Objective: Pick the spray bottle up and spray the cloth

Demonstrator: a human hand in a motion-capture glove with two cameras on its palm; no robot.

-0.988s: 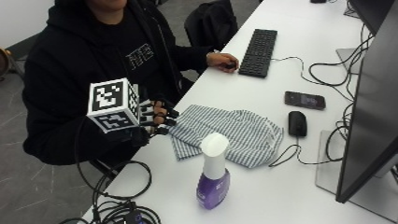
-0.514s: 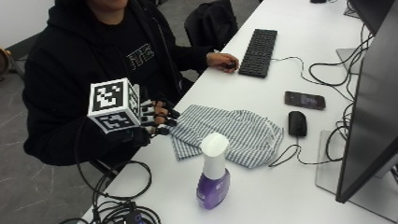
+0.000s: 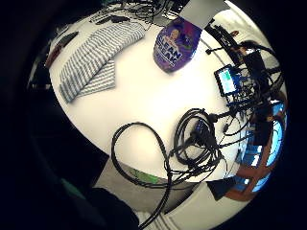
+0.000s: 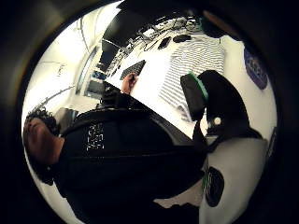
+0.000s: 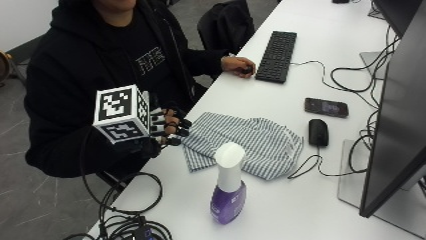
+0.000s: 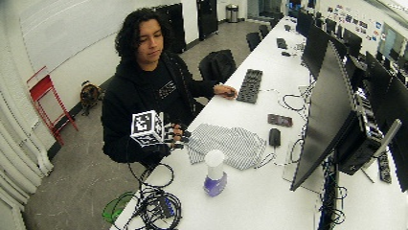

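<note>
Outside view, nearest first: the spray bottle point(image 5: 228, 192) stands upright on the white table point(image 5: 286, 100) in the lower centre of the frame, purple body below, white cap on top. Its long axis runs vertically. Which way the nozzle faces cannot be told; the cap reads as a plain rounded shape from this side.

Up and left of the bottle, in the left middle of the frame, the gloved right hand point(image 5: 160, 131) hangs at the table's edge. Its fingers point(image 5: 174, 126) are loosely curled with small gaps between them and close on nothing. The bottle lies down and to the right of those fingers, apart from them, with bare table between. The right hand is plainly the nearer one; the bare left hand point(image 5: 238, 65) rests far off in the upper centre, just beside the keyboard point(image 5: 277, 49).

Directly right of the fingers, and very near them, the striped cloth point(image 5: 243, 143) lies crumpled flat on the table in the centre of the frame, its near edge just behind the bottle's cap as pictured. A mouse point(image 5: 317, 132) and a phone point(image 5: 326, 106) lie beyond it to the right.

Little finger side palm view confirms the layout: bottle point(image 3: 176, 40) and cloth point(image 3: 96, 60) both on the table, well apart from the palm.

Assessment: the grasp is not yet begun. The reach must travel toward the lower right of the frame, past the cloth's near corner, and meet the upright body from the side.
</note>
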